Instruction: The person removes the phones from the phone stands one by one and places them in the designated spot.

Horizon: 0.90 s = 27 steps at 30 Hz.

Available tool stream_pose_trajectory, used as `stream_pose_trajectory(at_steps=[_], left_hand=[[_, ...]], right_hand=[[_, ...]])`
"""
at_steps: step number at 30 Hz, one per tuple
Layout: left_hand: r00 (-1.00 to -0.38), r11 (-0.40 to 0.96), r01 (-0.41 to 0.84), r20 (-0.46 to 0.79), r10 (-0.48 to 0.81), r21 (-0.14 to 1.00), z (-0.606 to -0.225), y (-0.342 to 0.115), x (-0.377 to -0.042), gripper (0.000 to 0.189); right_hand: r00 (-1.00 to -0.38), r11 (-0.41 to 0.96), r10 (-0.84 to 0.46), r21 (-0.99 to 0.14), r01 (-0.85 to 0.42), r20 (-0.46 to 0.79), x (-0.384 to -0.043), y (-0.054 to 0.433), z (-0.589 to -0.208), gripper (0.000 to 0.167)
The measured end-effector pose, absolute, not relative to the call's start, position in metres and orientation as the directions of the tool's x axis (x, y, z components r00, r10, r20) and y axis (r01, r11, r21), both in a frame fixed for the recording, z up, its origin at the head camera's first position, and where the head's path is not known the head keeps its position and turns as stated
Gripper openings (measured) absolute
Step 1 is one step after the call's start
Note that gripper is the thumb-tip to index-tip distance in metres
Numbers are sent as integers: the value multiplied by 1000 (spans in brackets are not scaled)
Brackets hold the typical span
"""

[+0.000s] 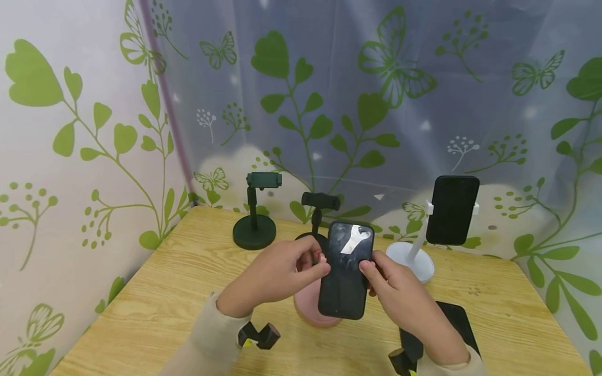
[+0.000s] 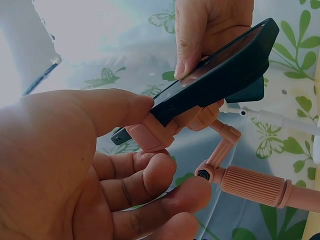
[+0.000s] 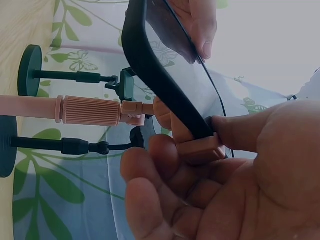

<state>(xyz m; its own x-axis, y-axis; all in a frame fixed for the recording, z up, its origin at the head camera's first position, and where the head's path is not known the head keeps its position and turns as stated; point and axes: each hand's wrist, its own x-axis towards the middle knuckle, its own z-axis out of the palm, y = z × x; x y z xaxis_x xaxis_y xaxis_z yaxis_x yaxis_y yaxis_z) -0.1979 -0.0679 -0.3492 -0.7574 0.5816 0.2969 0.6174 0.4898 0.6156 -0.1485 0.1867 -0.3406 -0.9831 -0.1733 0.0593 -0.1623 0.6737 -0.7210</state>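
Observation:
A black smartphone (image 1: 345, 292) stands tilted upright in the clamp (image 2: 150, 135) of a pink phone stand (image 1: 312, 303). My left hand (image 1: 277, 271) pinches one end of that clamp, thumb at the phone's edge and index finger beneath. At the opposite side my right hand (image 1: 400, 287) grips the other clamp end (image 3: 200, 150), its thumb lying over the phone's edge and its fingers behind. From my head the phone hides most of the clamp and the pink column (image 3: 90, 109), which both wrist views show.
Behind the phone stand a dark green phone stand (image 1: 254, 237) and a black phone stand (image 1: 320, 201). A white phone stand (image 1: 400, 253) at the right carries another phone (image 1: 452, 209). A black flat device (image 1: 458, 318) lies under my right forearm on the wooden table (image 1: 155, 303).

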Motion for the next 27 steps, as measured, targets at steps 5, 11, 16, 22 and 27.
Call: stream_pose_trajectory(at_steps=[5,11,16,22,27], left_hand=[[-756,483,618,301,581,620,-349,-68,-198,17],[-755,486,619,298,584,617,-349,-69,-197,17],[-755,493,623,303,582,607,-350,-68,-198,16],[-760,500,621,307,573,604,-350,-67,-198,15],[-761,499,620,310,569,606,-349,-67,-197,16]], right_hand=[[-987,694,-155,-705,-146,52,-148,186,-340,30],[-987,713,-149,-686,-145,54,-147,185,-341,29],[-988,723,-146,-676,-144,54,-147,185,-341,30],[-987,724,-150,-674,-149,57,-148,184,-340,30],[-987,724,-149,-674,-147,55,-147,184,-340,31]])
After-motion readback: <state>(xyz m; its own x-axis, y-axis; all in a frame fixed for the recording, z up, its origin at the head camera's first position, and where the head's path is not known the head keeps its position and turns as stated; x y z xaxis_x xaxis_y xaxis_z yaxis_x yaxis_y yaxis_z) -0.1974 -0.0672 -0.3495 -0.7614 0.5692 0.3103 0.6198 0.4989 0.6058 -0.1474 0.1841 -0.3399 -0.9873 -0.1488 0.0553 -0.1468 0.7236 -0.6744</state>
